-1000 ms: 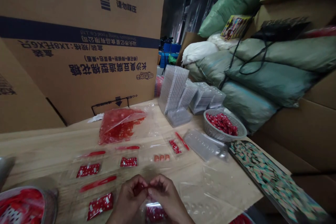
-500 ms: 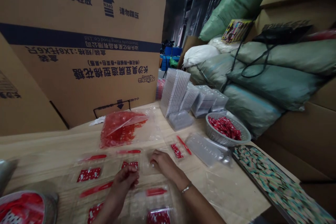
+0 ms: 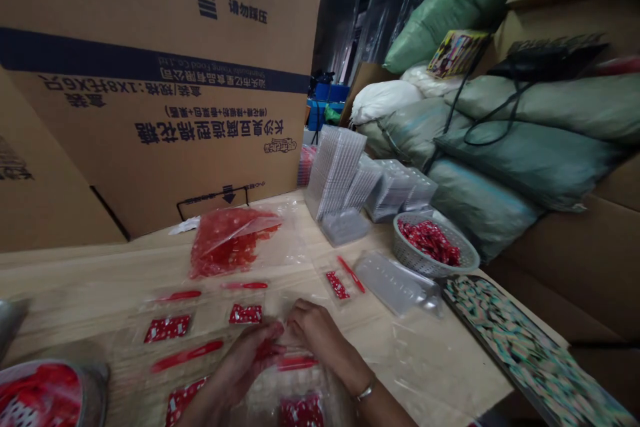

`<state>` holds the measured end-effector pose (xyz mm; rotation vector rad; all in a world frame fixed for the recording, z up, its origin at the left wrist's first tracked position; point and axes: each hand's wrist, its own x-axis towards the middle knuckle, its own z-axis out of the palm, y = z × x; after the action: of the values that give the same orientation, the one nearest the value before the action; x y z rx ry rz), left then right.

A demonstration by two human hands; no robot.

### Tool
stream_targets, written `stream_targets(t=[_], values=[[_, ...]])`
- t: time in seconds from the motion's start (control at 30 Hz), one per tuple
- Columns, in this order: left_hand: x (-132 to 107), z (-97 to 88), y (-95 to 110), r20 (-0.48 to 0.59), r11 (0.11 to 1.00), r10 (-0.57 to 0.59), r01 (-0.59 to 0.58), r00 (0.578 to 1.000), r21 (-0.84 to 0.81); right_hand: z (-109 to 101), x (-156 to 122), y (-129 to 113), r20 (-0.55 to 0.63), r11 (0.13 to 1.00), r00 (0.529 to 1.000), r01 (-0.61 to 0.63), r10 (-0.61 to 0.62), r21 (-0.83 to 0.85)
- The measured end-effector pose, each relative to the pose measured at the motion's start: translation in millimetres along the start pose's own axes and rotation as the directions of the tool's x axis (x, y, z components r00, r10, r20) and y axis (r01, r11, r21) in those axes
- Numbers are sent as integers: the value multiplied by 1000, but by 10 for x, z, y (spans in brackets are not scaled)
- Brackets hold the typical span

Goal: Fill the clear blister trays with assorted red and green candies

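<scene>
My left hand [image 3: 250,353] and my right hand [image 3: 313,330] meet over a clear plastic tray [image 3: 295,380] at the near edge of the table [image 3: 100,273]. Both have the fingers pinched together. The left fingers close on a small red piece [image 3: 265,349]. A red stick [image 3: 297,363] lies in the tray just below the right fingers; what those fingers grip is hidden. A red sachet [image 3: 300,411] sits in the tray's near part. Other clear trays with red sachets [image 3: 167,328] and red sticks [image 3: 187,349] lie to the left.
A bag of red sticks [image 3: 227,240] lies mid-table. A grey basket [image 3: 435,247] of red sachets stands right, beside stacked clear trays [image 3: 340,173]. A patterned board [image 3: 525,353] lies at the right edge. A bowl [image 3: 45,393] sits near left. Large cardboard boxes [image 3: 150,80] and sacks [image 3: 525,153] stand behind.
My hands were together near the edge, then reached apart toward the far trays; now both have drawn back together over the near tray, which holds a red stick.
</scene>
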<state>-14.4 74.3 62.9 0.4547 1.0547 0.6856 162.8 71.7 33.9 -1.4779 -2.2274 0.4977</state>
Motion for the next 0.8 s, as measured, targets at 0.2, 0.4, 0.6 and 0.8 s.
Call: stream_targets(t=[0.2, 0.4, 0.6, 0.8], values=[[24, -22, 12, 15, 999, -17, 16, 1000, 28, -38, -16, 13, 3, 999, 999, -46, 46, -10], [-165, 25, 135, 117, 999, -20, 26, 993, -46, -165, -35, -209, -80, 996, 994, -74, 77, 42], [-313, 81, 193, 131, 998, 37, -29, 991, -61, -335, -147, -536, -182, 867, 981, 33, 67, 497], [-184, 89, -64, 51, 989, 134, -137, 990, 51, -121, -120, -611, -153, 707, 963, -51, 222, 706]])
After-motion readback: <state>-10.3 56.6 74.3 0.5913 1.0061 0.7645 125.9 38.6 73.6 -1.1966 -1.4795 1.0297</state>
